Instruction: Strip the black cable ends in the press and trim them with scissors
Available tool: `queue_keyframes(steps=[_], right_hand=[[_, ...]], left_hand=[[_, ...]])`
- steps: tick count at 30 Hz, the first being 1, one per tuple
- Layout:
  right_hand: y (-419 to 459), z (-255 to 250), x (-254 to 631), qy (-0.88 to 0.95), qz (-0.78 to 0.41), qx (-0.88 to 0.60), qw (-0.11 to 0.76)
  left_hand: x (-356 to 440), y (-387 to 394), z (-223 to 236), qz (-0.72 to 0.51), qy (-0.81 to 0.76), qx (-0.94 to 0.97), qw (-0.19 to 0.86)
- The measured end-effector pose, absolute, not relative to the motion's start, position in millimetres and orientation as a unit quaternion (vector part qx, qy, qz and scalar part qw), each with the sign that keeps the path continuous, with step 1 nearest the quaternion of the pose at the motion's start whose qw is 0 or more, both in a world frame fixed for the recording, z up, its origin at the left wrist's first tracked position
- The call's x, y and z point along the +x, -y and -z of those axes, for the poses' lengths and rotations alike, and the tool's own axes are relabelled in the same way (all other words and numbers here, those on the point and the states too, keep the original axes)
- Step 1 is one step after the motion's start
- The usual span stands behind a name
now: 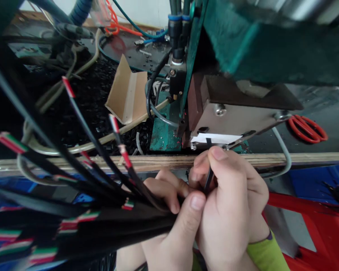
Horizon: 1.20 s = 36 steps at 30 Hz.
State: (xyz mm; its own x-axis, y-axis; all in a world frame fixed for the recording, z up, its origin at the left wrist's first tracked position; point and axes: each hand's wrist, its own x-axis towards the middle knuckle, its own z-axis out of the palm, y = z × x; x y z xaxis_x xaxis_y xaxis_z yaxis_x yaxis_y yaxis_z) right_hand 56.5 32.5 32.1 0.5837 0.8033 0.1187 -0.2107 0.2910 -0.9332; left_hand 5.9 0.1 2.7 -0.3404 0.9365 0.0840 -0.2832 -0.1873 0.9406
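Observation:
My left hand (175, 226) is closed around a thick bundle of black cables (115, 222). The cables fan out to the left, their stripped ends showing red, white and green inner wires. My right hand (228, 199) pinches a single black cable (208, 178) between thumb and fingers, just right of the left hand and touching it. That cable's tip reaches up to the front of a metal press block (228, 120), by a white strip (217, 138) on its lower face. Whether the tip has entered the block cannot be made out.
A green machine body (265, 49) rises above the block. Orange-handled scissors (307, 128) lie to the right. Folded cardboard (127, 92) rests among black scraps on the bench, near a beige hose (101, 142). The wooden bench edge (158, 162) runs across; a red frame (322, 237) stands lower right.

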Motion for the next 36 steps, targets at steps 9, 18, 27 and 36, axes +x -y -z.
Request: queue_keyframes(steps=[9, 18, 27, 36], right_hand=[[-17, -15, 73, 0.499, -0.276, -0.426, 0.702], [10, -27, 80, 0.558, -0.265, -0.382, 0.688], [30, -21, 79, 0.574, -0.276, -0.376, 0.672], [26, 42, 99, 0.593, -0.323, -0.579, 0.457]], left_hand=[[3, 9, -2, -0.696, -0.421, 0.305, 0.496], [-3, 20, -1, -0.734, -0.412, 0.323, 0.431], [-30, 49, -4, -0.686, -0.440, 0.374, 0.443], [-50, 71, -13, -0.663, -0.555, 0.351, 0.359]])
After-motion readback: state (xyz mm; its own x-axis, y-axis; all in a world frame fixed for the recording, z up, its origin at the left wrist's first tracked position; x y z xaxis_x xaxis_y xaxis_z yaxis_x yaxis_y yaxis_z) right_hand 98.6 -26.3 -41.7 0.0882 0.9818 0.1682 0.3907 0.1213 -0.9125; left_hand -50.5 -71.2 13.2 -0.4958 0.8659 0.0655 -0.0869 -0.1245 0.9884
